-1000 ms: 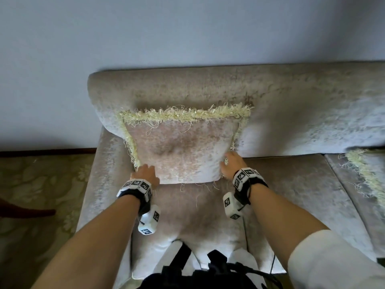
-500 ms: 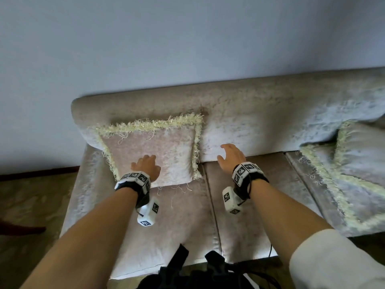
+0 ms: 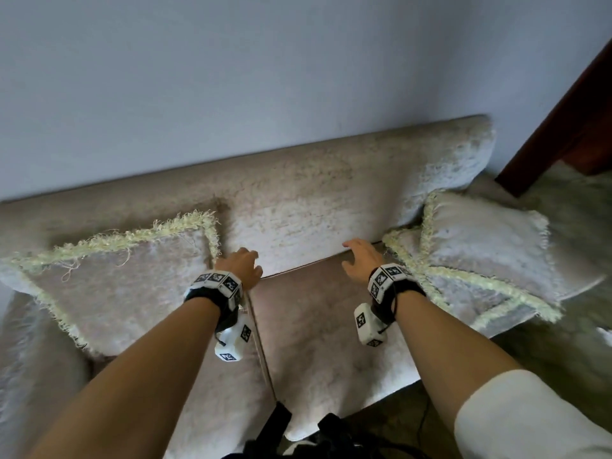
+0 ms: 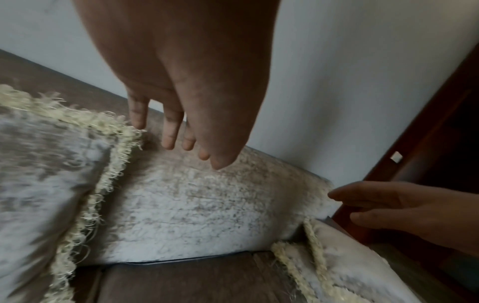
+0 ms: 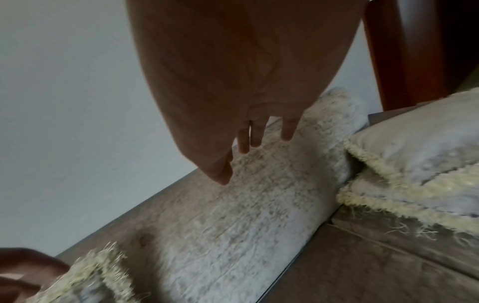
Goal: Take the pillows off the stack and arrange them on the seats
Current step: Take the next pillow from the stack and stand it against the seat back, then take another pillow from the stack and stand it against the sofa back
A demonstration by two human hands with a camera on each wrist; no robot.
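- Left hand (image 3: 241,267) hovers over the sofa (image 3: 318,313) seat, fingers loosely extended and holding nothing, just beside the placed pillow (image 3: 116,283).
- Right hand (image 3: 362,261) hovers over the middle seat, fingers spread and relaxed, empty, near the stack (image 3: 477,263).
- The placed pillow leans against the backrest on the left seat, face toward the room, fringed top edge running along the backrest.
- The stack, two fringed pillows, lies at the sofa's right end, the upper one propped at a slant on the lower.
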